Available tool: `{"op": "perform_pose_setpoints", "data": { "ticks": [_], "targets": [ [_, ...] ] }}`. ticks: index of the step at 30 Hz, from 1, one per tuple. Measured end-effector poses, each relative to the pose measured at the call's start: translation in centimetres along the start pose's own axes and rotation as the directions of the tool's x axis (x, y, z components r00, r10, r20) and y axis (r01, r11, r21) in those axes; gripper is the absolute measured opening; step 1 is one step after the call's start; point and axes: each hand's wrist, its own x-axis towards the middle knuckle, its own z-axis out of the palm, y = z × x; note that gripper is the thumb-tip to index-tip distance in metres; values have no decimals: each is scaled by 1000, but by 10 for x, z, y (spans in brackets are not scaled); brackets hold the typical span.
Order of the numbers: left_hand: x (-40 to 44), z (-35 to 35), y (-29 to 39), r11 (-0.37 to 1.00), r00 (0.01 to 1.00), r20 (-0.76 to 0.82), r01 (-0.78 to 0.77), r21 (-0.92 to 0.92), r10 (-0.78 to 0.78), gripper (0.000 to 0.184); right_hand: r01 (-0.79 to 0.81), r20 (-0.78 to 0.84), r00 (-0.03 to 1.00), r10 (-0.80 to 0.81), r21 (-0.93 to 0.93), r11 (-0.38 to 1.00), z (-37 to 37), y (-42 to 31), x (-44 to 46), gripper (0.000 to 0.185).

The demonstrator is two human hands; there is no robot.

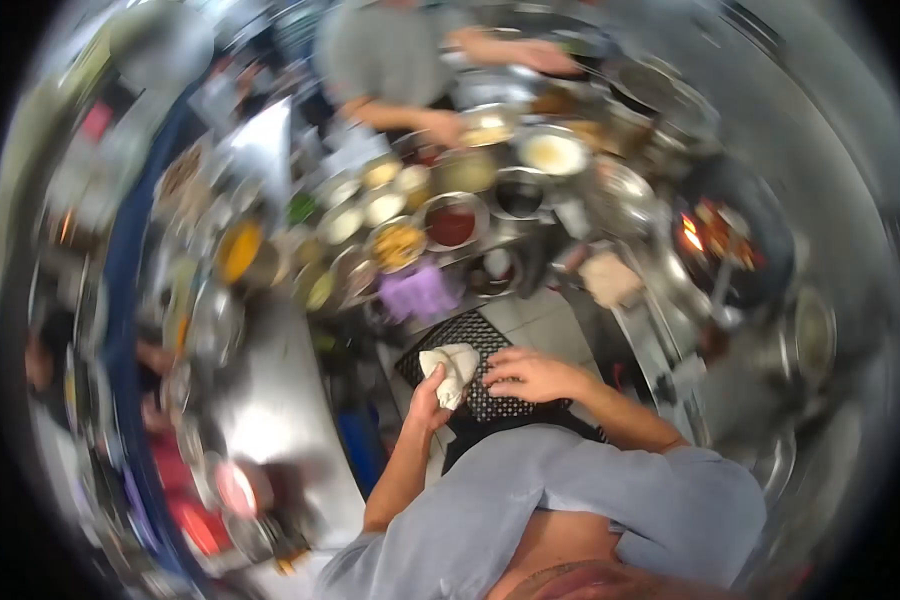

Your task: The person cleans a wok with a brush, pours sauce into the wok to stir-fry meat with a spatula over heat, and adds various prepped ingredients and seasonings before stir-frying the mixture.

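A folded off-white cloth (454,368) is bunched in my left hand (427,402), with the thumb pressed against it in front of my body. To the right of the cloth, my right hand (536,375) is held with its fingers apart and nothing between them. A small gap separates its fingertips from the cloth. Below both hands lies a black perforated floor mat (510,400).
A wok (760,270) with food and a flame sits on the right. Several bowls and pots, one with red sauce (451,222), crowd the counter ahead. Behind it stands another person (385,55). A steel worktop (280,400) runs along the left.
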Motion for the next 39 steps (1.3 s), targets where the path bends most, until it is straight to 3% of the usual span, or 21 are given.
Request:
{"op": "perform_pose_setpoints", "data": {
  "ticks": [1,3,6,8,10,12,13,14,15,17,18,19,21,23,26,28,32,35,36,38,39],
  "targets": [
    [21,22,-1,995,996,40,76,72,-79,48,-100,-227,970,89,-35,994,-25,-4,-35,34],
    [73,69,-13,975,940,279,157,157,-196,55,-311,-597,779,192,-102,945,-66,5,-106,32],
    [122,170,-37,921,896,323,190,341,-305,51,-638,-925,333,184,-77,766,-106,6,-188,33],
    [137,241,-58,907,902,264,244,343,-343,43,-781,-974,66,215,84,619,-125,12,-214,33],
    [173,271,-85,896,864,279,342,285,-418,40,-801,-951,-63,303,229,553,-138,28,-221,34],
    [203,301,-105,865,734,463,383,323,-497,40,-858,-826,-251,505,431,278,-133,88,-218,31],
    [209,319,-114,847,707,469,403,346,-528,40,-850,-814,-291,502,461,254,-127,102,-223,31],
    [211,335,-119,819,750,364,408,403,-552,41,-615,-713,-240,659,637,465,-117,113,-225,30],
    [217,352,-125,795,790,262,409,448,-555,43,-299,-630,-116,768,759,578,-108,121,-225,29],
    [270,371,-141,749,662,387,431,504,-641,48,-294,-611,-240,755,787,543,-63,118,-203,27],
    [290,376,-150,731,577,458,448,515,-676,49,-144,-558,-255,789,829,540,-54,102,-196,26],
    [299,388,-157,727,626,400,441,527,-669,49,15,-502,-259,825,852,523,-48,85,-189,25],
    [306,414,-162,715,702,288,443,541,-652,48,115,-454,-310,835,854,507,-34,76,-181,24],
    [318,422,-164,655,674,246,459,600,-697,46,239,-431,-362,826,814,529,-28,64,-173,21],
    [331,434,-164,599,652,214,450,663,-727,37,157,-466,-356,810,825,543,-43,27,-178,20],
    [344,442,-170,567,654,196,420,709,-731,31,218,-484,-337,808,794,567,-55,4,-185,19],
    [352,431,-188,589,756,168,328,739,-632,21,147,-449,-254,857,857,493,-75,-39,-201,14],
    [310,429,-161,613,710,223,356,705,-668,24,-132,-423,-140,895,904,406,-105,-72,-218,17],
    [300,431,-155,613,701,226,366,700,-676,25,-153,-431,-121,894,898,412,-115,-70,-223,17],
    [287,437,-152,669,770,216,335,663,-600,11,-401,-421,-144,895,852,337,-134,-59,-224,20],
    [291,435,-151,660,760,214,344,668,-613,11,-402,-417,-120,901,850,340,-141,-40,-225,20]
  ]
}}
